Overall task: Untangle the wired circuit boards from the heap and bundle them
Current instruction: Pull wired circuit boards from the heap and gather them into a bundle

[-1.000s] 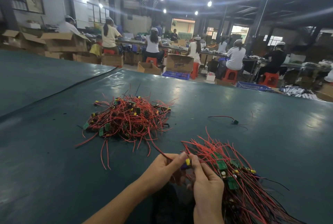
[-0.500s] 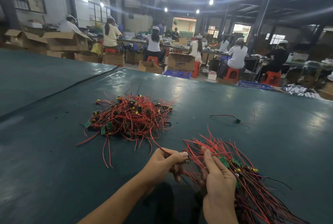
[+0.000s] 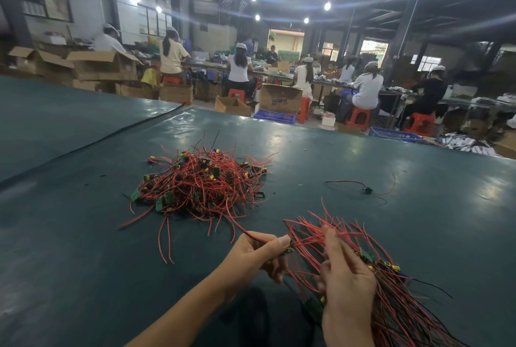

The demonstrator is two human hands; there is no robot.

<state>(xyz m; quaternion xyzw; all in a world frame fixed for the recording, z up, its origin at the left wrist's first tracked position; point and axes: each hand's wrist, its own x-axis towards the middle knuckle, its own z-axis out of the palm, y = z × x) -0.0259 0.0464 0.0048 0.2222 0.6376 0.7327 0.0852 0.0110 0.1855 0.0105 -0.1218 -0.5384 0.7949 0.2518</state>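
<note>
A tangled heap (image 3: 199, 183) of small green circuit boards with red and black wires lies on the dark green table (image 3: 83, 235), ahead and left of my hands. My left hand (image 3: 257, 256) pinches one small wired board (image 3: 289, 249) whose red wire still runs back into the heap. A sorted bundle (image 3: 391, 290) of wired boards lies to the right, wires fanned out. My right hand (image 3: 346, 282) rests on the bundle's near side with fingers spread through the wires; whether it grips them is unclear.
One loose wired board (image 3: 365, 189) lies alone farther right on the table. A seam (image 3: 97, 138) runs across the table at the left. Beyond the far edge sit several people at benches, cardboard boxes (image 3: 280, 98) and orange stools (image 3: 360, 117).
My left hand has drawn the pinched board right toward the bundle. My right hand has let go of it and moved right and up onto the bundle's wires, fingers spreading.
</note>
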